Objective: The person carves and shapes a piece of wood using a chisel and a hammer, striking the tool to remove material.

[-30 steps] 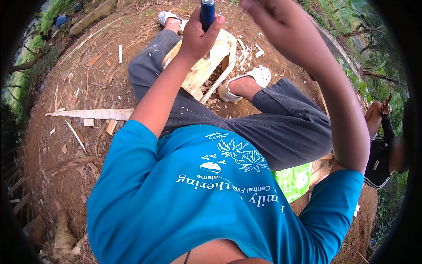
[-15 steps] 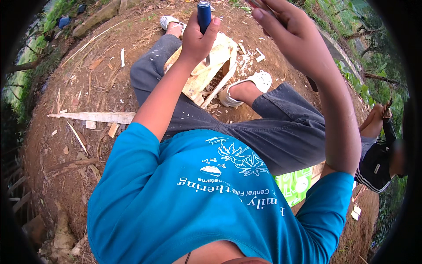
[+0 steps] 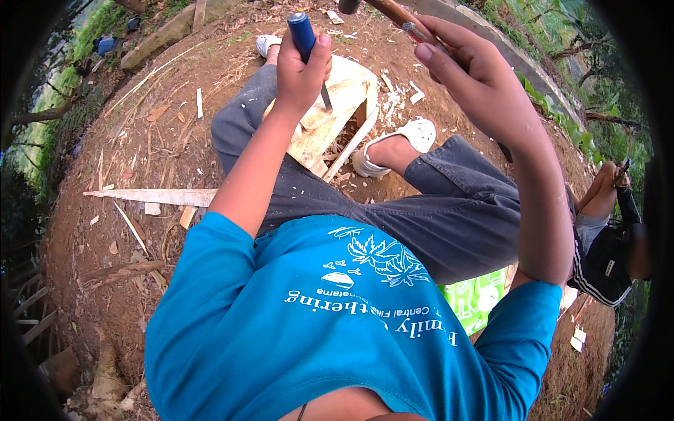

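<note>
Gripping a blue-handled chisel [image 3: 300, 35], the left hand [image 3: 300, 81] is closed around the handle, thumb up along its side, butt end showing above the fist. Steel blade slants down below the fist toward a pale carved wood block [image 3: 349, 81]; tip meets the upper face in this view, though firm contact cannot be told. Block sits on the ground between the person's legs, a dark gap near its right side and a thin slat along that edge. Right hand [image 3: 477, 81] is raised, fingers and thumb closed on the brown handle of a hammer [image 3: 393, 14]; the dark head is partly cut by the upper rim, well apart from the chisel butt. Dark grey trousers [image 3: 449, 210], knees spread; pale clogs [image 3: 418, 135] on the feet. Wood chips [image 3: 400, 95] lie scattered on brown soil [image 3: 77, 259] right of the block. At left, a long tapering pale strip of wood [image 3: 151, 197], small offcuts just below it. Green bag [image 3: 476, 309] with white print, near the right elbow. Far right, another person [image 3: 604, 263] in a dark striped top, bare legs bent; greenery [image 3: 572, 42] behind.
</note>
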`<control>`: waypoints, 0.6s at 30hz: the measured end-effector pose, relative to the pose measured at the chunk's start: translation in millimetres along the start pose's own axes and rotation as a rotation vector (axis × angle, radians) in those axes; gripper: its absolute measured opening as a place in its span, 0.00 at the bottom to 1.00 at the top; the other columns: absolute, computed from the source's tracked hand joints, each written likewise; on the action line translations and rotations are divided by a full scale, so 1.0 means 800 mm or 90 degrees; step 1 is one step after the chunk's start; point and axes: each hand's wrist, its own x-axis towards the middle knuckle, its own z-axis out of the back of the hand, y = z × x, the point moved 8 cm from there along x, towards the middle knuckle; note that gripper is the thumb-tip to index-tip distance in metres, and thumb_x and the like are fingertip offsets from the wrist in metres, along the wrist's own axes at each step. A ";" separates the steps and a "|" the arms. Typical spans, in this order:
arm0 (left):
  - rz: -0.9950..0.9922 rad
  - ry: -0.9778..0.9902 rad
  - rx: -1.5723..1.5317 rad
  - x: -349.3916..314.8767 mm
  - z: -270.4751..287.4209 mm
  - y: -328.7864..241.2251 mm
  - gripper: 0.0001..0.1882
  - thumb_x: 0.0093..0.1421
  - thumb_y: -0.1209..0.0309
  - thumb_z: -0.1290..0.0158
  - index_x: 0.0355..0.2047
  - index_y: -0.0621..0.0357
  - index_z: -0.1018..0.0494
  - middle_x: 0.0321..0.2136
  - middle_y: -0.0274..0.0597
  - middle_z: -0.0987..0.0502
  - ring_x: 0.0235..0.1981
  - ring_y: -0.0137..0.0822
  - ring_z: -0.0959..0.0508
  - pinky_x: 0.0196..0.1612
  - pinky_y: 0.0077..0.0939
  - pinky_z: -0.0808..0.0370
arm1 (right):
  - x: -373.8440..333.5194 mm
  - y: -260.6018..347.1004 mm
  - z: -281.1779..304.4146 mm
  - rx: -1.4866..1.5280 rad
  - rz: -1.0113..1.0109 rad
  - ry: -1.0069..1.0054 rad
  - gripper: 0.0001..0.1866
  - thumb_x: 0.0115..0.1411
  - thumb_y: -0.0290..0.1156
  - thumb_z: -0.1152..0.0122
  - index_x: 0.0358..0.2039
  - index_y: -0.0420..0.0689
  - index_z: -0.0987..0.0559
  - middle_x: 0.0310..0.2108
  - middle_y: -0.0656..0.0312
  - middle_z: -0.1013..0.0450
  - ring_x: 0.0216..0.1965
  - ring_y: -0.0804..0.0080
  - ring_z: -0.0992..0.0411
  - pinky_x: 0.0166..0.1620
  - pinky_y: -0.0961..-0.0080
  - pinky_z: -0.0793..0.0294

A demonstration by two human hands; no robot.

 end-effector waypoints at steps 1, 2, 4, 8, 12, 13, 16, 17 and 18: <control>-0.009 0.011 0.004 0.002 -0.005 -0.002 0.13 0.72 0.64 0.46 0.39 0.52 0.39 0.21 0.27 0.34 0.18 0.17 0.35 0.19 0.16 0.37 | -0.003 -0.004 0.001 0.001 -0.002 -0.008 0.25 0.73 0.38 0.41 0.64 0.37 0.28 0.38 0.70 0.26 0.38 0.87 0.32 0.42 0.84 0.30; -0.020 0.020 0.011 0.004 -0.008 -0.004 0.12 0.72 0.64 0.46 0.39 0.52 0.39 0.21 0.27 0.34 0.18 0.17 0.35 0.20 0.15 0.37 | -0.005 -0.006 0.003 0.003 -0.003 -0.016 0.25 0.73 0.38 0.41 0.64 0.37 0.28 0.38 0.69 0.26 0.38 0.87 0.32 0.43 0.84 0.30; -0.017 0.058 -0.017 0.008 -0.013 0.003 0.11 0.72 0.66 0.46 0.40 0.53 0.38 0.22 0.27 0.33 0.18 0.17 0.34 0.20 0.15 0.37 | -0.007 -0.007 0.003 -0.015 -0.016 0.003 0.25 0.73 0.38 0.41 0.65 0.37 0.28 0.39 0.68 0.24 0.39 0.86 0.31 0.44 0.83 0.29; -0.001 0.056 0.036 0.006 -0.027 0.005 0.11 0.74 0.65 0.50 0.37 0.51 0.40 0.20 0.27 0.37 0.18 0.18 0.37 0.20 0.16 0.40 | -0.012 0.002 0.008 -0.046 -0.003 0.013 0.25 0.73 0.37 0.41 0.64 0.36 0.28 0.41 0.67 0.24 0.40 0.85 0.30 0.45 0.83 0.29; -0.011 0.044 0.061 0.001 -0.021 0.008 0.11 0.74 0.66 0.50 0.37 0.51 0.40 0.20 0.27 0.37 0.18 0.18 0.37 0.20 0.16 0.40 | 0.000 0.055 0.017 -0.106 -0.155 0.020 0.11 0.70 0.28 0.44 0.49 0.36 0.24 0.24 0.64 0.32 0.25 0.79 0.38 0.29 0.74 0.36; -0.011 0.039 0.068 0.001 -0.019 0.010 0.11 0.74 0.66 0.50 0.37 0.51 0.40 0.20 0.27 0.37 0.18 0.18 0.37 0.20 0.16 0.40 | 0.003 0.061 0.015 -0.061 -0.099 0.026 0.11 0.70 0.27 0.44 0.50 0.36 0.24 0.24 0.64 0.32 0.25 0.79 0.37 0.29 0.74 0.36; -0.029 0.045 0.088 0.001 -0.022 0.014 0.11 0.74 0.67 0.49 0.37 0.51 0.40 0.20 0.27 0.37 0.18 0.19 0.37 0.20 0.17 0.40 | 0.009 0.063 0.013 -0.021 0.070 0.017 0.11 0.70 0.27 0.45 0.50 0.36 0.24 0.25 0.63 0.32 0.25 0.77 0.36 0.30 0.74 0.35; -0.033 0.050 0.085 0.003 -0.030 0.016 0.10 0.73 0.67 0.49 0.37 0.51 0.40 0.20 0.27 0.37 0.18 0.19 0.37 0.20 0.17 0.41 | 0.014 0.036 0.002 -0.069 0.127 -0.003 0.11 0.70 0.27 0.45 0.49 0.36 0.24 0.25 0.63 0.31 0.25 0.77 0.35 0.30 0.74 0.35; -0.038 0.048 0.089 0.002 -0.031 0.017 0.10 0.73 0.67 0.49 0.38 0.52 0.39 0.20 0.27 0.37 0.18 0.19 0.37 0.20 0.17 0.41 | 0.017 0.032 -0.001 -0.091 0.120 -0.005 0.11 0.70 0.27 0.45 0.49 0.36 0.24 0.25 0.62 0.31 0.25 0.75 0.35 0.30 0.73 0.34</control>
